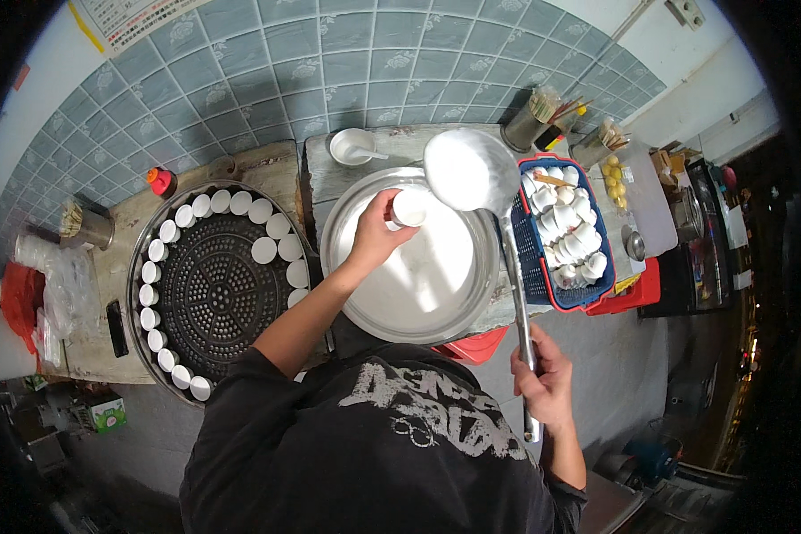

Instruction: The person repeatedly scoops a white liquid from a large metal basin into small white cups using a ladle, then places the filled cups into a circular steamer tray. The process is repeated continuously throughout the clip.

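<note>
My left hand (379,230) grips a small white cup (411,208) above a wide metal basin (347,294), which holds a white liquid or batter. My right hand (545,377) is closed around the long metal handle of a large ladle (470,170). The ladle's bowl, filled or coated with white, hangs over the basin's back right rim, just right of the cup. On the left, a round perforated steamer tray (220,297) carries white cups (263,250) around its edge. My left forearm and sleeve hide part of that tray.
A blue and red plastic basket (530,280) of stacked white cups (571,227) stands right of the basin. Behind it are a white bowl with a spoon (354,147) and a metal container of sticks (527,123). A phone (117,328) and a red-capped bottle (162,182) lie near the tray.
</note>
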`<state>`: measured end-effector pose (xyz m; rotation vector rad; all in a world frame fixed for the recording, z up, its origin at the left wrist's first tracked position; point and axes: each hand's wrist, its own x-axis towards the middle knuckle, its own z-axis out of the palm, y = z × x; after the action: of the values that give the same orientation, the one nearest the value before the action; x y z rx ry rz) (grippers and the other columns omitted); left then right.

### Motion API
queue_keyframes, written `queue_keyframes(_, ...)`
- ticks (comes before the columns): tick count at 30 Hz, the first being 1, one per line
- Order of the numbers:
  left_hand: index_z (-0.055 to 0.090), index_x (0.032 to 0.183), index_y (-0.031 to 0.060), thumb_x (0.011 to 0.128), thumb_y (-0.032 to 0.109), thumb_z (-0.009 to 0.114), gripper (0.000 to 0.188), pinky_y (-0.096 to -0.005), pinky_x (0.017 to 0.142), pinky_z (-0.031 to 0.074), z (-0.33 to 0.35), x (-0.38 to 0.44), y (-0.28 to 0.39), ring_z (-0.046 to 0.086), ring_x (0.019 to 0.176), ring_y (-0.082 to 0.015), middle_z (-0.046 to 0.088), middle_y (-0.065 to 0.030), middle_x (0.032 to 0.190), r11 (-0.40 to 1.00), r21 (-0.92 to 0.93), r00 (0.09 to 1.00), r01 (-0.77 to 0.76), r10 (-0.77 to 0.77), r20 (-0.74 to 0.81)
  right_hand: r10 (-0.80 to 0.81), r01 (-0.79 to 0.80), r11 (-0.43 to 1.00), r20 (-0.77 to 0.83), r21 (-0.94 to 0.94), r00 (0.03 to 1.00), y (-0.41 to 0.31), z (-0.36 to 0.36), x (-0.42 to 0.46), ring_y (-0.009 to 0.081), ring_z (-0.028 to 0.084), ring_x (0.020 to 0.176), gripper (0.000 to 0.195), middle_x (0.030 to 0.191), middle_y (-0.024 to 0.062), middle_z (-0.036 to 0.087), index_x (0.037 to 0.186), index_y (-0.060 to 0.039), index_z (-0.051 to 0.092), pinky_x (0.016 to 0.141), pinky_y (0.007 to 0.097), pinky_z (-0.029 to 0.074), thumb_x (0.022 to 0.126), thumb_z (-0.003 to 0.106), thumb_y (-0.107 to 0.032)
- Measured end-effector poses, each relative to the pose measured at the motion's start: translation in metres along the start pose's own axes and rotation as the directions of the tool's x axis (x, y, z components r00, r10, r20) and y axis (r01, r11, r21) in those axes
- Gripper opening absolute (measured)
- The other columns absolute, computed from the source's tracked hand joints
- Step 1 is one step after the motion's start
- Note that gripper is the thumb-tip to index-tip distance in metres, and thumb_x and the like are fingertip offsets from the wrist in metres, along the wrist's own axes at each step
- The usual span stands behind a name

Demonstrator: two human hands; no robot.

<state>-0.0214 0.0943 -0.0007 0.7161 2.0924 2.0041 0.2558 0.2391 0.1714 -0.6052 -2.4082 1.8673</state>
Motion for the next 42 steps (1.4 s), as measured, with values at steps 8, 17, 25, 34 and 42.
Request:
queue_keyframes(8,0.05,0.113,-0.0005,0.066,0.007,0.077,0.055,-0.0286,0.08,0.05,0.003,0.0,0.039,0.063,0.089,-0.017,0.063,-0.0089,0.099,0.988,-0.148,0.999,-0.041,0.037,-0.033,-0.304,0.312,0.861,0.084,-0.401,0.949,0.017,0.016,0.017,0.0093,0.048,0.053,0.048,0.069,0.0032,0.054,0.126,0.0048,0.047,0.051,0.0242,0.041,0.079,0.057,0.0)
queue_keyframes(17,0.046,0.119,0.0016,0.071,0.0,0.073,0.055,-0.0298,0.092,0.044,-0.002,-0.003,0.05,0.057,0.104,-0.016,0.058,-0.0067,0.109,0.984,-0.178,0.999,-0.013,0.019,0.028,-0.403,0.36,0.754,0.047,-0.549,0.914,0.015,0.018,0.021,0.0262,0.062,0.054,0.049,0.072,0.0159,0.059,0.12,0.0038,0.051,0.055,0.0314,0.05,0.072,0.06,0.003)
queue_keyframes(25,0.049,0.118,-0.0006,0.066,0.003,0.076,0.059,-0.0283,0.082,0.05,0.001,-0.001,0.037,0.062,0.093,-0.0158,0.062,-0.0093,0.102,0.98,-0.16,0.993,-0.116,0.11,-0.048,-0.339,0.326,0.826,0.057,-0.461,0.939,0.01,0.014,0.016,0.013,0.052,0.055,0.045,0.067,0.006,0.055,0.121,0.0038,0.051,0.055,0.0257,0.043,0.077,0.057,0.002)
queue_keyframes(34,0.049,0.116,-0.0001,0.066,0.002,0.076,0.057,-0.0281,0.082,0.05,0.001,-0.003,0.044,0.062,0.093,-0.015,0.062,-0.0086,0.101,0.973,-0.21,0.996,-0.093,0.088,-0.032,-0.291,0.275,0.835,0.042,-0.476,0.956,0.023,0.019,0.022,0.0181,0.058,0.055,0.044,0.07,0.0128,0.058,0.12,0.0033,0.052,0.054,0.0283,0.046,0.077,0.058,0.001)
queue_keyframes(42,0.049,0.115,0.0005,0.066,0.002,0.076,0.055,-0.0273,0.082,0.05,0.002,-0.003,0.04,0.062,0.093,-0.0143,0.062,-0.0077,0.1,0.975,-0.205,0.997,-0.08,0.073,-0.038,-0.281,0.262,0.897,-0.001,-0.355,0.96,0.016,0.013,0.022,0.0117,0.051,0.056,0.046,0.066,0.0076,0.053,0.123,0.0034,0.05,0.055,0.0247,0.044,0.077,0.057,0.001)
